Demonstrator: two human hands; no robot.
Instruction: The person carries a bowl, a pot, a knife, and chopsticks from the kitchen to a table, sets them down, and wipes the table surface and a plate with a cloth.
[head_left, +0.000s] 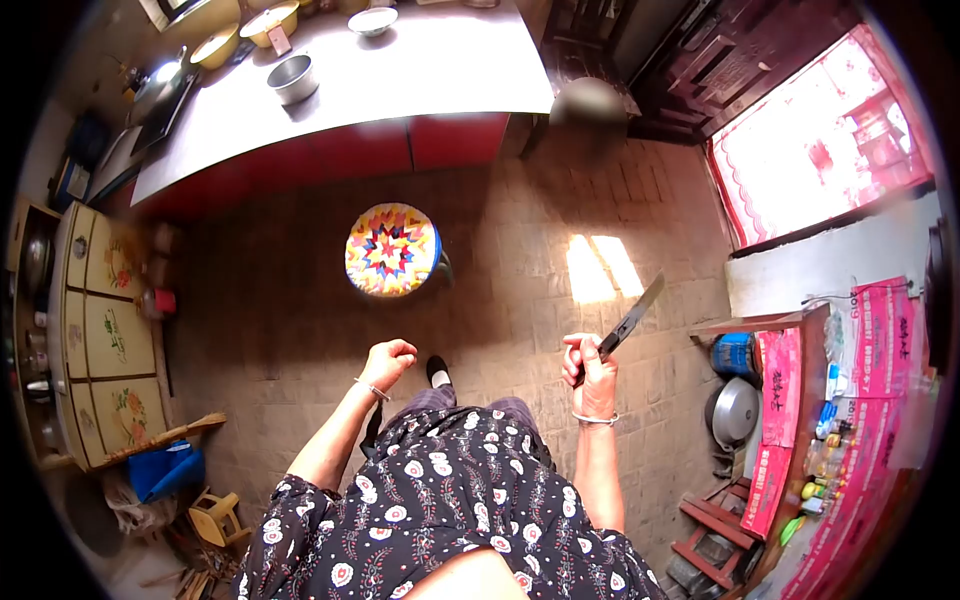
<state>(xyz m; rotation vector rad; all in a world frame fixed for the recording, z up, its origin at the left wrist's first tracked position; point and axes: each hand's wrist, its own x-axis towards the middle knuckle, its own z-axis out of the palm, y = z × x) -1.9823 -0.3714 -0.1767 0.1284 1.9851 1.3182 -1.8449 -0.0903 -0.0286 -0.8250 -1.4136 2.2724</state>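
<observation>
A: Quick check: R hand [592,368]?
B: Wrapped round the dark handle of a knife [633,318]. Blade runs out to far right, away from the body.
A: And L hand [388,368]?
B: Off to the left, well apart from the knife. Fingers loosely curled, nothing seen in it; can't tell how tight, or if smth's tucked inside.
A: Any tips on handling?
B: IMO: firm grip, all fingers on the handle, none creeping fwd to the edge. Tip angled away from legs & L hand, as now. Arm low and relaxed, no swinging.
A: What's arnd the hands?
B: Stool [388,250] w/ a bright patterned top, far side of L hand, on the brick floor [510,240]. Prob the main trip risk, so give it room. Sunlit patch [588,268] just beyond the blade; glare might hide the edge, so eyes on the tip there.
A: Further out?
B: Far: bench [440,70], white top, w/ metal pot [292,80] left & a bowl [373,22] behind it, further right. Left: painted cabinet [105,335]. Right: shelf unit [813,340], so blade clear of that side too, I'd say.
</observation>
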